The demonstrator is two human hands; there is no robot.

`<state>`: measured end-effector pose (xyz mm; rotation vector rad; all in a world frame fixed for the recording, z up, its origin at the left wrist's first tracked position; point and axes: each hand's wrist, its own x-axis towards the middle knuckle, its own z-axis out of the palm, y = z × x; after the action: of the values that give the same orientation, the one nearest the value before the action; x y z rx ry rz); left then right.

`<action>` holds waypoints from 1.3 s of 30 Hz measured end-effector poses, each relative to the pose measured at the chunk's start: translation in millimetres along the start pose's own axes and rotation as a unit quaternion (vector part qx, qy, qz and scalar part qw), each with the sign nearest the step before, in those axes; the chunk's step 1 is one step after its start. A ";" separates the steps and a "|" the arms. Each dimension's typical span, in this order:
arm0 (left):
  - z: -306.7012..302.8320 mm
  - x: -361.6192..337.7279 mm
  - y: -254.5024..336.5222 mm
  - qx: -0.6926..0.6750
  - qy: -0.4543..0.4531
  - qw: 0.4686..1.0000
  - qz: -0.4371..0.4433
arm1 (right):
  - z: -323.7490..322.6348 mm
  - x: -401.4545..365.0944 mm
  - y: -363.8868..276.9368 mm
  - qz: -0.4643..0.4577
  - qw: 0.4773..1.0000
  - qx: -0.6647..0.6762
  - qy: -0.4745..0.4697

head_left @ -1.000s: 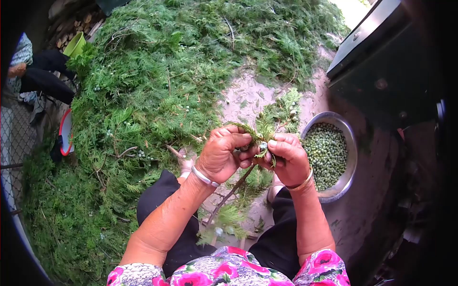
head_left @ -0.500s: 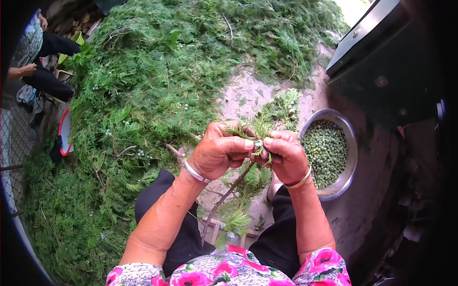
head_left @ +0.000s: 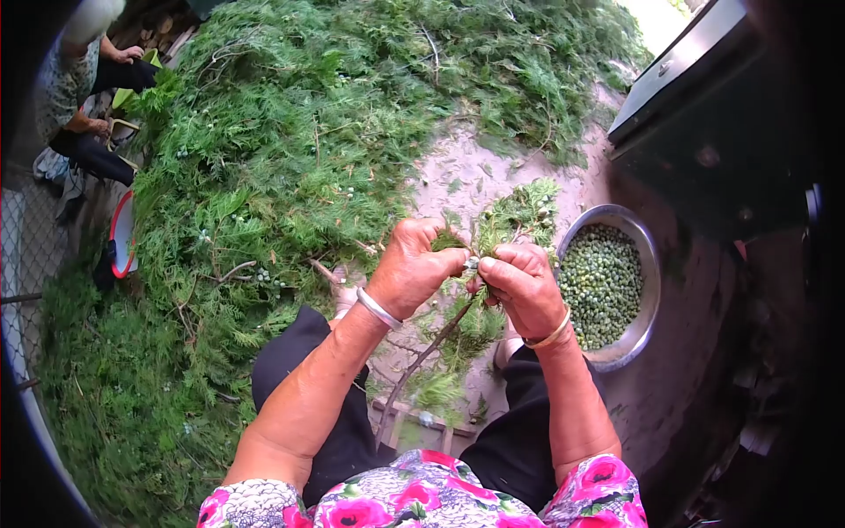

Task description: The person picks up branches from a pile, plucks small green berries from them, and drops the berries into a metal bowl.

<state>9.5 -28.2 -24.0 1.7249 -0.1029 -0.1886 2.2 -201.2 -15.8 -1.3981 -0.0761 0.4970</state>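
Note:
A leafy evergreen branch (head_left: pixel 440 339) is held up between my hands, its bare brown stem slanting down toward my lap. My left hand (head_left: pixel 415 267) is closed, thumb and forefinger pinching a green sprig of it. My right hand (head_left: pixel 525 286) is closed on the same branch, the thumb against a small pale cone (head_left: pixel 472 262) between the fingertips. Flat green foliage (head_left: pixel 519 211) sticks up beyond the right fingers. The palms and lower fingers are partly hidden. Just right of my right hand stands a metal basin (head_left: pixel 652 290) holding many small green cones (head_left: pixel 600 286).
A large heap of cut evergreen branches (head_left: pixel 264 132) spreads across the left and the back. At the far left another person (head_left: pixel 79 106) sits near a red-rimmed white container (head_left: pixel 121 236). A dark box-like object (head_left: pixel 704 141) stands at the right, with wire mesh (head_left: pixel 22 273) at the left edge.
My left hand has risen slightly and turned, its fingertips still at the sprig. My right hand has shifted only a little. The other person's hands have moved, and the view has shifted slightly.

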 end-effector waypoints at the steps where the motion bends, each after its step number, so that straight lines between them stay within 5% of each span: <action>1: -2.0 -1.5 6.5 -0.184 -0.037 0.976 -0.109 | -0.7 -0.2 -1.0 0.015 0.999 0.034 0.001; 2: -3.4 -2.6 9.4 -0.360 -0.074 0.905 -0.213 | -1.2 -0.9 -1.9 0.030 0.997 0.068 0.003; 7: 3.6 -7.0 0.1 -0.543 -0.112 0.786 -0.275 | -3.4 -0.4 -9.1 0.044 0.995 0.087 0.005; 10: 3.0 -7.8 1.7 -0.462 -0.099 0.840 -0.266 | -5.7 1.0 -7.7 0.030 0.997 0.074 0.002; 14: 0.3 -9.9 0.3 -0.456 -0.126 0.842 -0.259 | -6.1 -0.3 -9.3 0.021 0.997 0.069 0.012; 17: 2.1 -13.7 7.8 -0.443 -0.050 0.859 -0.250 | -2.3 -0.3 -9.1 0.004 0.999 0.033 0.006; 20: 4.2 -15.0 -2.4 -0.345 -0.062 0.920 -0.177 | -2.2 1.8 0.1 -0.012 0.999 -0.047 -0.006; 28: 11.6 -17.1 7.6 -0.241 0.001 0.950 -0.199 | 4.0 5.7 14.0 -0.110 0.957 -0.263 0.054; 30: 13.1 -18.5 9.5 -0.173 0.019 0.974 -0.147 | 8.1 5.8 15.2 -0.148 0.930 -0.325 0.089; 31: 12.1 -17.5 8.4 -0.172 0.016 0.974 -0.145 | 10.4 6.3 14.9 -0.147 0.932 -0.312 0.114; 33: 2.3 -13.3 1.0 -0.390 0.034 0.891 -0.229 | 10.1 5.3 12.8 -0.126 0.948 -0.251 0.151; 36: -13.8 -10.5 1.3 -0.481 0.000 0.853 -0.201 | 1.2 10.3 22.7 -0.105 0.967 -0.150 0.177; 39: -13.2 -10.9 -2.9 -0.469 -0.014 0.862 -0.191 | 0.6 9.5 15.6 -0.056 0.977 -0.040 0.204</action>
<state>1.1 -13.0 -24.1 0.7422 0.2803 -0.4694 6.0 -195.7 -32.8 -1.5403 0.1590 0.1070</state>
